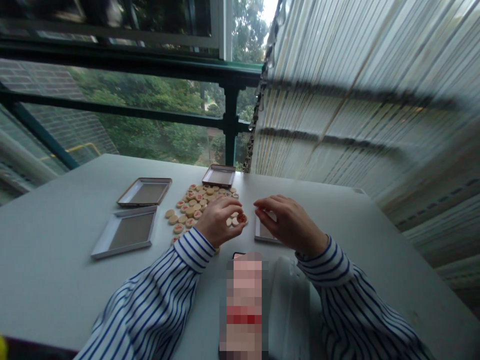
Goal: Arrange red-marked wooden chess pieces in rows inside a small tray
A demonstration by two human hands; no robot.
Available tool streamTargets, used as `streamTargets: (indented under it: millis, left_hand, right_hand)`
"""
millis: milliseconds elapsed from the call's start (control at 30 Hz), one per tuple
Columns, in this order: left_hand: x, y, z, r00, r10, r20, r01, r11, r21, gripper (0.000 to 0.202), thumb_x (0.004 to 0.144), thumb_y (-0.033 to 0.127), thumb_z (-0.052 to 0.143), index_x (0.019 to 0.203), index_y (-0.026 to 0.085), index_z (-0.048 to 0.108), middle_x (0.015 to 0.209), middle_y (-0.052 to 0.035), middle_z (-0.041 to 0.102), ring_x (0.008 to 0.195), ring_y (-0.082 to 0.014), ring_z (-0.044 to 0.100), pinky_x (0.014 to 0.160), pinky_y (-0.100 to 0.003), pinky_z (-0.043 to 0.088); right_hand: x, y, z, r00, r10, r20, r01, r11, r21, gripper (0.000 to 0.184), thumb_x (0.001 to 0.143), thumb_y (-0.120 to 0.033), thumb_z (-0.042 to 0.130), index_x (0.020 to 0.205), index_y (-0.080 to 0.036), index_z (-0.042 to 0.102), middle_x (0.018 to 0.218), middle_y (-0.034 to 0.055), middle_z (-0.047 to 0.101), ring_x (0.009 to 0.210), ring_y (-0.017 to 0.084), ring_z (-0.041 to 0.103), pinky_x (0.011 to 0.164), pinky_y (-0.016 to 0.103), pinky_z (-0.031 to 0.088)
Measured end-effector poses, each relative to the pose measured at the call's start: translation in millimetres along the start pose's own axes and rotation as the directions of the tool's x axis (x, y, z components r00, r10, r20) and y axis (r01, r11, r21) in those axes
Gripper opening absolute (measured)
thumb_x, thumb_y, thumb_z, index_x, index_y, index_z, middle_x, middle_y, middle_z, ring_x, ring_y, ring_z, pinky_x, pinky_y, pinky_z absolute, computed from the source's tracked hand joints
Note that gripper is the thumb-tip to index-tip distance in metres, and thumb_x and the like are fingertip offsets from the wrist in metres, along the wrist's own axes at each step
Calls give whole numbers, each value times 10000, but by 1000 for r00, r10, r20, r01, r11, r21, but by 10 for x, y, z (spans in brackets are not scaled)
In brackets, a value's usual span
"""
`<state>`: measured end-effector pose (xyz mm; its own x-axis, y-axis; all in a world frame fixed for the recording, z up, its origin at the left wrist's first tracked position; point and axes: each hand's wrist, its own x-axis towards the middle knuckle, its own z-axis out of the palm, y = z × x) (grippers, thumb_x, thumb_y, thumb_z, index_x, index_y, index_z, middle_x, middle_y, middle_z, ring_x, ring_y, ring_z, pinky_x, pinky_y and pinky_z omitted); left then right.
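Note:
My left hand (223,220) is curled over the right side of a pile of round wooden xiangqi pieces (193,205), many with red characters. Between its thumb and fingertips shows one xiangqi piece (242,218), its red-marked face turned toward me. My right hand (287,222) hovers above a shallow white box tray (264,231) and partly covers it. Its thumb and index finger are bent with a small gap between the tips, and I see nothing in them. A few pale pieces (231,221) lie under the left hand's arch, partly hidden.
Left of the pile lie a brown-rimmed tray (144,192) and a white tray (125,232). Another brown-rimmed tray (219,175) sits at the back edge. A blurred-out phone-like object (245,305) and a clear plastic container (290,305) are in front. A string curtain (337,100) hangs at right.

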<state>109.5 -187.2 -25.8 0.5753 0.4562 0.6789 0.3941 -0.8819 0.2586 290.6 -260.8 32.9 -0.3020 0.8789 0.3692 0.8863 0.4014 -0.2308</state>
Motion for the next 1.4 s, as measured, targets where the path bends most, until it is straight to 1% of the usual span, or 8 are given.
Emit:
streamTargets:
  millis: [167,267,367,500,633,767,1133,1400]
  left_hand:
    - [-38,42,119,999,-41,-4,41,999,2,129,702,234,592,818,176,589,909,-62,623,894,-199,567,867,-396,423]
    - [-78,66,173,998,-52,-19,52,999,12,134,711,233,589,833,177,588,894,-59,629,873,-198,570,876,-407,414]
    - [-113,93,201,998,-40,-46,41,999,12,153,713,240,593,853,177,591,898,-61,636,863,-197,574,889,-426,404]
    - [-149,130,222,998,-31,-47,32,999,22,139,731,252,588,849,178,594,896,-63,642,853,-196,579,875,-427,408]
    - [-180,139,254,998,-31,-58,33,998,45,124,743,249,583,851,189,597,900,-54,648,857,-195,588,878,-427,399]
    - [-191,144,266,997,-32,-66,35,999,41,133,750,249,580,872,199,602,906,-49,649,868,-194,589,881,-417,396]
    - [-188,186,262,996,-22,-82,25,999,39,141,742,250,587,867,190,608,885,-50,648,852,-189,587,882,-403,415]
    - [-192,192,263,996,-21,-82,24,999,30,140,752,258,578,867,185,609,886,-52,651,849,-188,586,880,-406,413]
  right_hand:
    - [3,65,-21,999,31,11,-31,1000,2,212,847,-255,464,983,-172,604,892,61,648,799,141,561,736,288,411]
    - [9,98,-3,999,38,25,-38,999,3,212,846,-257,463,974,-170,609,867,56,650,778,139,562,729,282,416]
    - [15,121,32,999,29,44,-30,999,17,209,846,-255,461,963,-165,610,849,52,651,760,135,562,721,276,416]
    - [17,138,80,997,21,80,-24,999,30,184,842,-254,465,903,-166,614,787,40,642,718,124,552,677,256,407]
    - [11,162,127,991,40,125,-46,998,51,162,834,-259,478,849,-173,615,743,28,627,672,109,538,633,239,391]
    - [8,193,169,985,76,157,-89,993,77,157,827,-269,491,859,-179,616,736,29,627,658,107,546,621,236,388]
    - [11,155,222,975,39,218,-86,975,207,186,835,-315,491,825,-183,622,730,23,651,661,109,576,613,230,399]
    - [16,146,220,972,31,232,-86,969,231,157,827,-268,496,826,-175,623,744,28,661,680,114,588,629,233,414]
